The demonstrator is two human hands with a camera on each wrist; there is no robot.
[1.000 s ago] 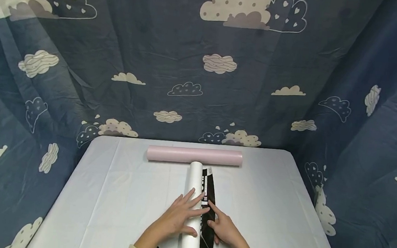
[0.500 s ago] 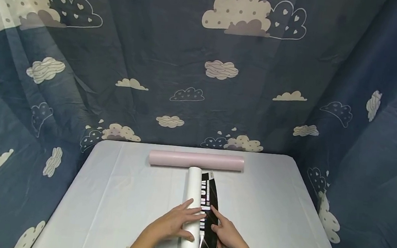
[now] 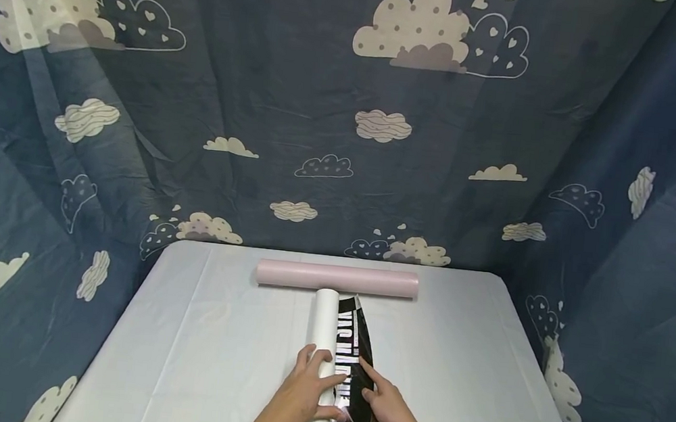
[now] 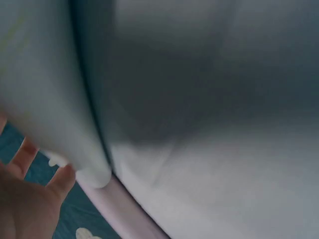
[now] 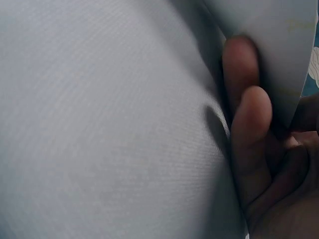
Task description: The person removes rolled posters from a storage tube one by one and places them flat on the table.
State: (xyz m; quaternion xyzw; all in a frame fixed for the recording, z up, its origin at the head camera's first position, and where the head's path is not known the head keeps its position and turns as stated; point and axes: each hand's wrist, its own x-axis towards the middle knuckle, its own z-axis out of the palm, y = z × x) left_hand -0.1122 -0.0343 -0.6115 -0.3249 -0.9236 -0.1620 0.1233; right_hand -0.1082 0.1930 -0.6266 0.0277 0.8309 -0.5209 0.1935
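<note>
A rolled poster [image 3: 325,322] lies lengthwise at the middle of the table, its white back outward. A black printed strip [image 3: 363,356] with white lettering and pinkish shapes shows along its right side, bowed outward. My left hand [image 3: 303,398] grips the roll from above with bent fingers; in the left wrist view, fingertips touch the white roll [image 4: 55,99]. My right hand [image 3: 390,410] pinches the poster's free right edge. In the right wrist view, fingers [image 5: 251,119] lie under the white sheet [image 5: 284,45], the thumb mostly hidden on its other side.
A pink roll [image 3: 337,279] lies crosswise near the table's far edge, just beyond the poster's far end. White cloth covers the table [image 3: 227,350]. Dark blue curtains [image 3: 302,78] with cloud prints stand behind and at both sides.
The left fingers, spread flatter before, are now more bent over the roll. The right hand keeps the edge and has moved slightly right, and more of the printed side shows. The head view has tilted up slightly.
</note>
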